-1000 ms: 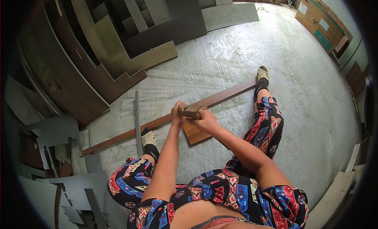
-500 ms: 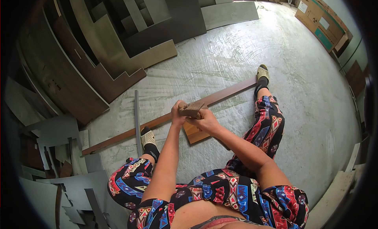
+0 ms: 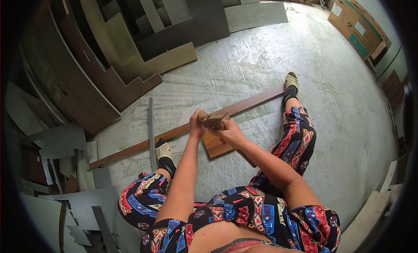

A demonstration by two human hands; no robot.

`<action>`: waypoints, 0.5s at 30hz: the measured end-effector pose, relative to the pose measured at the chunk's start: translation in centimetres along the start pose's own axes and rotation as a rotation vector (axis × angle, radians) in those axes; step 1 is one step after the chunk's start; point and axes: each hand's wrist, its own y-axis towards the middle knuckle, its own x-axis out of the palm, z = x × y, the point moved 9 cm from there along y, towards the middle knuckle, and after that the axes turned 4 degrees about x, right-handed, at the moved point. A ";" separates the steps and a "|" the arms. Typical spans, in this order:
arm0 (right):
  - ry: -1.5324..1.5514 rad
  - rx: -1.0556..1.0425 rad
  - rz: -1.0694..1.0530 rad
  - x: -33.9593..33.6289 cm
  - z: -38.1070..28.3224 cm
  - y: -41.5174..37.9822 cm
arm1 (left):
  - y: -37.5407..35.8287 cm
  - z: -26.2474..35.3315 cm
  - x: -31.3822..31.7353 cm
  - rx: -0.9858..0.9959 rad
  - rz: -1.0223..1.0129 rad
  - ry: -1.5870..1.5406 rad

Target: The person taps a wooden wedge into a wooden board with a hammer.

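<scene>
A brown wooden tool, roughly block-shaped, is held up in front of me between both hands. My left hand is closed round its left end. The fingers of my right hand wrap its right end. Beneath my hands, an orange-brown wooden board lies on the floor, partly covered by the right forearm. A long brown strip runs diagonally across the floor behind the hands, its far right end by my right foot. A thin grey bar lies across it near my left foot.
Dark and brown cut panels lean at the left and upper left. Grey offcuts lie at the lower left. A cardboard box stands at the upper right. Light boards lie along the right edge. My feet rest on the floor to either side.
Both hands still hold the tool in almost the same place, its tilt slightly different. The whole view has shifted very slightly.
</scene>
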 end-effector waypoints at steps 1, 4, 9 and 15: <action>0.012 0.016 0.009 -0.3 0.0 0.0 | 0.1 0.2 0.1 0.012 -0.004 0.012; 0.111 0.078 0.044 -1.0 1.2 0.5 | 0.2 -0.3 0.1 -0.054 0.019 -0.046; 0.212 0.169 0.144 -2.5 3.8 1.4 | -0.1 -0.5 0.2 -0.084 -0.012 -0.089; -0.041 0.251 0.272 -5.7 7.2 2.5 | 0.0 0.2 0.1 -0.103 -0.021 -0.110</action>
